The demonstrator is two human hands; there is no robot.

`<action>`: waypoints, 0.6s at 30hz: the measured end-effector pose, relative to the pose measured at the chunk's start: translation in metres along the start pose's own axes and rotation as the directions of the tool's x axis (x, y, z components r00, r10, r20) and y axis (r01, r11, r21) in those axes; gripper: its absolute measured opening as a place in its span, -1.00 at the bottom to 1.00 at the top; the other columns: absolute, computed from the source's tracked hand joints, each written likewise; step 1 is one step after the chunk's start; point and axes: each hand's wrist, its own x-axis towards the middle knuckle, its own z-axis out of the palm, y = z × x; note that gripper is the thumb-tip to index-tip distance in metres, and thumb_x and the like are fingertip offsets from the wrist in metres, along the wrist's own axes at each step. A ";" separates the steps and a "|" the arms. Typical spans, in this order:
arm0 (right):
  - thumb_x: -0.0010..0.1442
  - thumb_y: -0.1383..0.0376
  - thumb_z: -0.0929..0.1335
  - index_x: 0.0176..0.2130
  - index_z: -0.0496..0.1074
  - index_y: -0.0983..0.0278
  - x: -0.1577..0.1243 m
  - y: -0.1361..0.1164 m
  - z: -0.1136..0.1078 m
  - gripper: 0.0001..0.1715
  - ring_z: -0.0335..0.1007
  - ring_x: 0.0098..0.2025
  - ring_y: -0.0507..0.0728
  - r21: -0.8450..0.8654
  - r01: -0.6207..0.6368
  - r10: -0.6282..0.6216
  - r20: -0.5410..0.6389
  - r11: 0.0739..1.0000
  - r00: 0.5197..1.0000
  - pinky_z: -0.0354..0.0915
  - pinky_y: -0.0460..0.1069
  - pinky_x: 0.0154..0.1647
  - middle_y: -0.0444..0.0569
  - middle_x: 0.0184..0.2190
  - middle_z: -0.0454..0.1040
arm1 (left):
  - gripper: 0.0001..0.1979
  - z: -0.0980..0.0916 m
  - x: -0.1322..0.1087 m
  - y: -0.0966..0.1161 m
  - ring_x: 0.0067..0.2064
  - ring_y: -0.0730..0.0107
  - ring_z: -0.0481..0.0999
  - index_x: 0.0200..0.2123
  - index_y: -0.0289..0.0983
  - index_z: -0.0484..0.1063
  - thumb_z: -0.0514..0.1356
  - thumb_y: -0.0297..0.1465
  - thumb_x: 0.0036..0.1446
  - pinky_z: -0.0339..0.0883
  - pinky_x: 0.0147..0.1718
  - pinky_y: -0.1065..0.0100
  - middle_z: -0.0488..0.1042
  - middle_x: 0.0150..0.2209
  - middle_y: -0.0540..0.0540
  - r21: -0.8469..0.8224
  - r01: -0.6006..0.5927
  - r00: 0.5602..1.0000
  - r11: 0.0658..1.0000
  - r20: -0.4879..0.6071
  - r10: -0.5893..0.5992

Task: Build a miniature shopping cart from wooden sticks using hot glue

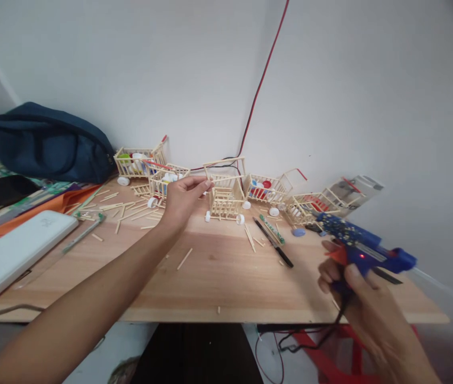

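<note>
My right hand (364, 298) is wrapped round the handle of a blue glue gun (366, 250), a small red light glowing on its side. The gun is raised at the right, its nozzle end pointing left. My left hand (186, 196) pinches a thin wooden stick (226, 180) that reaches right from the fingertips. Just behind and right of those fingers stands a small stick-built shopping cart (226, 205) on white wheels, with a tall frame at its back. Whether the held stick touches that frame I cannot tell.
More stick carts with coloured caps inside, such as one cart (264, 189), line the wall. Loose sticks (124, 210) and a black pen (274, 242) lie on the wooden table (210, 282). A white power bank (26, 250) and blue bag (50, 141) occupy the left.
</note>
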 end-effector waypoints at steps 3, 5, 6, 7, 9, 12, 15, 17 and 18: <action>-0.05 0.05 0.48 -0.32 0.46 0.16 0.003 -0.005 0.025 -0.67 0.31 -0.41 0.09 0.239 -0.140 0.104 0.159 0.961 0.982 0.28 -0.04 -0.53 -0.06 -0.40 0.39 | -0.70 0.000 0.000 0.000 -0.28 0.34 0.55 -0.30 -0.32 0.59 0.34 -0.24 -0.09 0.38 -0.28 0.36 0.61 -0.33 -0.13 -0.016 0.015 1.000 1.000 -0.004 -0.015; 0.00 0.08 0.47 -0.28 0.48 0.15 0.005 -0.010 0.040 -0.70 0.35 -0.34 0.09 0.281 -0.152 0.099 0.193 0.948 0.976 0.28 -0.05 -0.52 -0.01 -0.26 0.45 | -0.71 0.000 0.000 -0.001 -0.28 0.35 0.54 -0.32 -0.31 0.59 0.35 -0.24 -0.10 0.37 -0.28 0.36 0.61 -0.33 -0.13 -0.034 0.032 0.999 0.999 -0.012 -0.033; 0.02 0.08 0.46 -0.27 0.49 0.15 0.006 -0.011 0.046 -0.71 0.37 -0.32 0.10 0.288 -0.144 0.086 0.205 0.947 0.975 0.27 -0.06 -0.51 0.01 -0.20 0.46 | -0.72 0.001 0.000 -0.001 -0.28 0.36 0.54 -0.34 -0.31 0.59 0.36 -0.25 -0.11 0.36 -0.28 0.37 0.60 -0.34 -0.12 -0.045 0.043 0.999 0.998 -0.019 -0.044; 0.04 0.08 0.45 -0.25 0.49 0.15 0.008 -0.012 0.052 -0.72 0.38 -0.30 0.11 0.287 -0.125 0.062 0.218 0.950 0.974 0.26 -0.06 -0.52 0.02 -0.17 0.46 | -0.72 0.001 0.000 -0.001 -0.28 0.37 0.54 -0.35 -0.31 0.59 0.36 -0.25 -0.12 0.36 -0.28 0.38 0.60 -0.34 -0.12 -0.060 0.055 0.998 0.997 -0.027 -0.057; 0.10 0.09 0.42 -0.21 0.50 0.17 0.011 -0.011 0.061 -0.73 0.38 -0.33 0.09 0.260 -0.067 0.001 0.244 0.963 0.970 0.25 -0.06 -0.50 0.03 -0.14 0.47 | -0.72 0.001 -0.001 -0.002 -0.28 0.38 0.54 -0.36 -0.32 0.59 0.37 -0.26 -0.14 0.35 -0.29 0.40 0.60 -0.35 -0.12 -0.100 0.083 0.995 0.992 -0.042 -0.088; 0.16 0.12 0.39 -0.16 0.48 0.21 0.014 -0.008 0.072 -0.72 0.33 -0.41 0.02 0.197 0.022 -0.077 0.281 0.980 0.957 0.23 -0.07 -0.49 0.04 -0.14 0.48 | -0.71 0.002 -0.001 -0.002 -0.28 0.39 0.53 -0.36 -0.32 0.58 0.39 -0.27 -0.18 0.33 -0.30 0.42 0.59 -0.36 -0.11 -0.171 0.132 0.990 0.976 -0.034 -0.140; 0.17 0.10 0.37 -0.13 0.47 0.25 0.017 -0.009 0.083 -0.67 0.28 -0.45 0.00 0.143 0.056 -0.098 0.309 0.988 0.946 0.22 -0.08 -0.50 0.02 -0.19 0.49 | -0.71 0.003 -0.001 -0.001 -0.30 0.41 0.52 -0.38 -0.33 0.58 0.41 -0.30 -0.22 0.31 -0.33 0.43 0.58 -0.38 -0.11 -0.228 0.175 0.984 0.958 -0.004 -0.180; 0.17 0.09 0.38 -0.12 0.47 0.26 0.019 -0.012 0.091 -0.64 0.25 -0.47 -0.01 0.098 0.074 -0.101 0.306 0.992 0.947 0.21 -0.07 -0.50 0.00 -0.23 0.48 | -0.72 0.003 0.000 -0.002 -0.33 0.44 0.50 -0.40 -0.34 0.58 0.42 -0.32 -0.24 0.30 -0.34 0.44 0.57 -0.40 -0.10 -0.255 0.201 0.979 0.946 0.011 -0.205; 0.17 0.08 0.37 -0.12 0.46 0.27 0.020 -0.013 0.095 -0.63 0.23 -0.48 -0.02 0.076 0.090 -0.108 0.298 0.993 0.948 0.21 -0.07 -0.49 -0.01 -0.24 0.47 | -0.72 0.003 0.000 -0.002 -0.35 0.46 0.49 -0.41 -0.35 0.58 0.42 -0.32 -0.25 0.29 -0.34 0.44 0.56 -0.41 -0.09 -0.268 0.213 0.976 0.940 0.019 -0.216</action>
